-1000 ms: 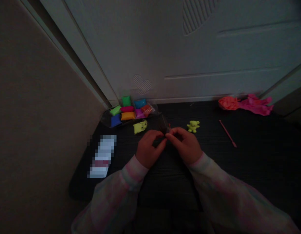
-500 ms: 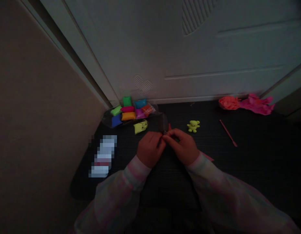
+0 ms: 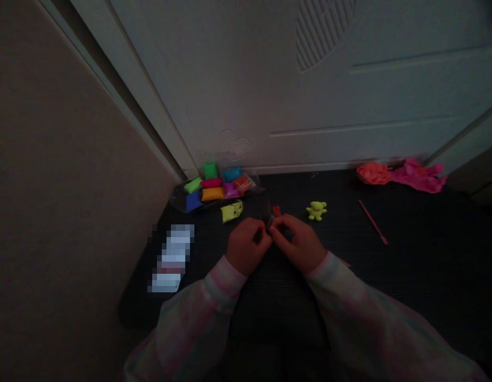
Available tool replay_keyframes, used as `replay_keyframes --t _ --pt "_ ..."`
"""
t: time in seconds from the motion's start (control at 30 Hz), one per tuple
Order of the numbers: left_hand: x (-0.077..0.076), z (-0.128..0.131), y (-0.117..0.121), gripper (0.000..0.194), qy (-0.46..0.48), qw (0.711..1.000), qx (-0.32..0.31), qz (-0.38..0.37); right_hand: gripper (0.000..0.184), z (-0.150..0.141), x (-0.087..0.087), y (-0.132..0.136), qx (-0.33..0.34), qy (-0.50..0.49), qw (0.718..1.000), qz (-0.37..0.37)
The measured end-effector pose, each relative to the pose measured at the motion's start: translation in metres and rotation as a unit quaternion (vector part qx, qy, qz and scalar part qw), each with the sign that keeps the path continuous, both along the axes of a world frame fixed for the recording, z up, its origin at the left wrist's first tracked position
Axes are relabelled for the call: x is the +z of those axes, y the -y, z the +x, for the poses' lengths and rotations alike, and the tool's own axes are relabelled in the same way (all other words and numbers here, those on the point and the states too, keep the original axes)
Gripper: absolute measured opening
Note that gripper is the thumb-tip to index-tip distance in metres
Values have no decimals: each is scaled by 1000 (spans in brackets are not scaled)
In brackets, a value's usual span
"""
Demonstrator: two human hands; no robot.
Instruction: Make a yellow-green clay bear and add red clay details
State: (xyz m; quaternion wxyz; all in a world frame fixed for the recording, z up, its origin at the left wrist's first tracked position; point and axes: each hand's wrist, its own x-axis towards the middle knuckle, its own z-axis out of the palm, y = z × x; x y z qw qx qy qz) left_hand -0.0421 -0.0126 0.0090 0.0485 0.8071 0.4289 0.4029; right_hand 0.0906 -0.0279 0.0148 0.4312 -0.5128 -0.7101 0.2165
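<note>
Both of my hands meet near the middle of the dark table, fingertips pinched together. Between them is a small dark packet [image 3: 265, 209] with a clear plastic edge, its lower part hidden by the fingers. My left hand [image 3: 248, 245] is closed on its left side, and my right hand [image 3: 299, 243] pinches it from the right. A small red piece [image 3: 276, 210] lies just beyond my right fingertips. To the right stands a yellow bear figure [image 3: 316, 210]. On the left lies an opened yellow packet [image 3: 231, 211], crumpled at one end.
Several coloured clay packets [image 3: 212, 193] lie in a clear bag at the back left. A blurred-out pale oblong [image 3: 174, 258] is at the left. A pink stick tool [image 3: 373, 223] and crumpled orange and pink material [image 3: 419, 175] lie right. A white panel [image 3: 246, 79] rises behind the table.
The dark packet has tipped lower and shows less above my fingers. My fingertips have shifted slightly, and more of the red piece shows. The view has tilted up a little.
</note>
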Motion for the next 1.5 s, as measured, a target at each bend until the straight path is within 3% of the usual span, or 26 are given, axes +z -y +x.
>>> replay_keyframes --t 0.2,0.6,1.13,1.37,1.5 --pt "0 -1 -1 7 -46 996 -14 78 4 -2 0 -1 -26 -41 996 -69" --pt "-3 -1 -1 8 -106 985 -21 136 11 -3 3 3 -31 -27 996 -76" --pt "-1 -2 3 8 -98 990 -50 85 9 2 -1 0 5 -7 1000 14" --pt "5 -3 2 17 -176 980 -58 66 9 0 -1 1 13 11 1000 6" --pt "7 -4 3 18 -128 988 -61 65 8 -4 0 3 0 -1 1000 17"
